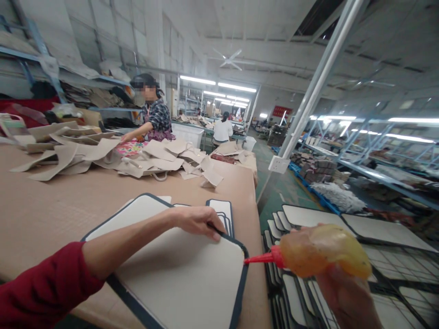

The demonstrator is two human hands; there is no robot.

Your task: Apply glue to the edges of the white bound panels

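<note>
The left hand pinches a pale panel at its 12 o'clock edge, fingers closed over the rim. The right hand is wrapped around a soft amber bottle at 3 o'clock, its red nozzle pointing to 9, the tip at the dark edging just below the panel's corner; whether it touches cannot be told. The step in hand looks like laying liquid along that edging. The next move seems to call for a light, even squeeze and a steady panel, with the tip tracking the border. The panel lies over the surface; smaller edged panels sit at 1 o'clock, loose pale pieces at 11, a co-worker beyond those, racked panels at 4.
</note>
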